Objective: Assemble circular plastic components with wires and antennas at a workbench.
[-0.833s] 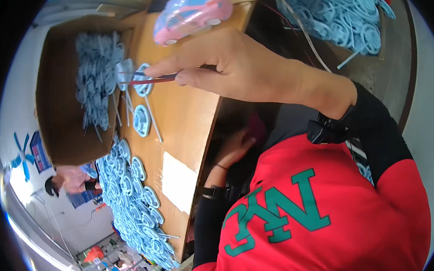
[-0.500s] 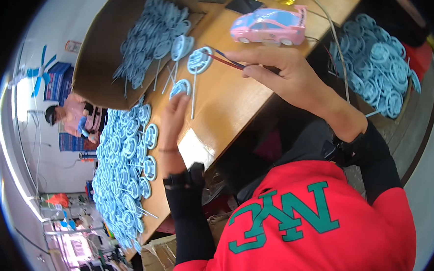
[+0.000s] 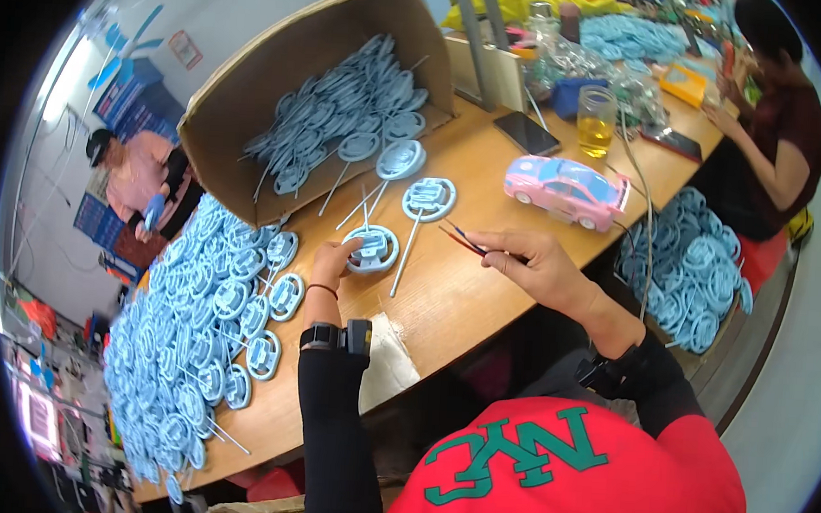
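My left hand [image 3: 329,269] grips the near left rim of a light-blue steering-wheel-shaped plastic part [image 3: 371,251], whose thin stem points away from me. In my right hand [image 3: 542,268] is a pair of dark tweezers [image 3: 471,243], held between thumb and fingers with the tips apart and nothing visible between them. The tips stand to the right of the left hand's part. Beyond them, a second wheel-shaped part [image 3: 429,200] lies on the table, its stem toward me. Another such part [image 3: 400,161] lies at the mouth of the cardboard box.
The tipped cardboard box [image 3: 244,71] holds many similar parts. A large heap of them [image 3: 193,338] covers the table's left. Farther right are a pink toy car [image 3: 567,190], a phone [image 3: 526,133] and a glass of yellow liquid [image 3: 596,122]. A co-worker [image 3: 779,136] sits at right.
The view has shifted, showing more of the far table and a co-worker. The left hand's part now shows face-up. The tweezers have drawn back from the second part on the table.
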### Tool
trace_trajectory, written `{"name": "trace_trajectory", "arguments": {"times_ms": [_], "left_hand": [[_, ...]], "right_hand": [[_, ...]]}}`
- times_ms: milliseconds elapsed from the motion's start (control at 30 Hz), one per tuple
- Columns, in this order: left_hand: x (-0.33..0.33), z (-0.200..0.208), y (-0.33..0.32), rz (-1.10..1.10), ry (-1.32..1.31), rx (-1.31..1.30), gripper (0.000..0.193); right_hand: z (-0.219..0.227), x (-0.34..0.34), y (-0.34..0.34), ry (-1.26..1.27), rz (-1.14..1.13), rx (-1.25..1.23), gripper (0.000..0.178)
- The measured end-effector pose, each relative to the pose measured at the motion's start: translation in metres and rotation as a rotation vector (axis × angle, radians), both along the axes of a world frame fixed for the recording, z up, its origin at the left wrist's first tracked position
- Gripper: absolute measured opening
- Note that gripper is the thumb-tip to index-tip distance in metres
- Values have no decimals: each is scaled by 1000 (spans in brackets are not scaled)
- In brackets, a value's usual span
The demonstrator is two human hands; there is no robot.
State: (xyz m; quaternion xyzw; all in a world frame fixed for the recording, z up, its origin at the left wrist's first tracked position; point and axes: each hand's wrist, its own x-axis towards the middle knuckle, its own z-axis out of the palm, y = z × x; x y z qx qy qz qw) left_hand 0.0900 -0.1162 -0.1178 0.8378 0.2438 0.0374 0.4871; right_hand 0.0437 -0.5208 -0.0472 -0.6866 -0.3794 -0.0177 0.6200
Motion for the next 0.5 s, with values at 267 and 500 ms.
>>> {"name": "trace_trajectory", "arguments": {"times_ms": [267, 500], "left_hand": [[-83, 44, -82, -69, -513, -552, 35], [-81, 45, -98, -154, -544, -778, 32]], "right_hand": [[-1, 22, 64, -318, 31, -483, 31], [-4, 44, 85, -533, -24, -486, 33]]}}
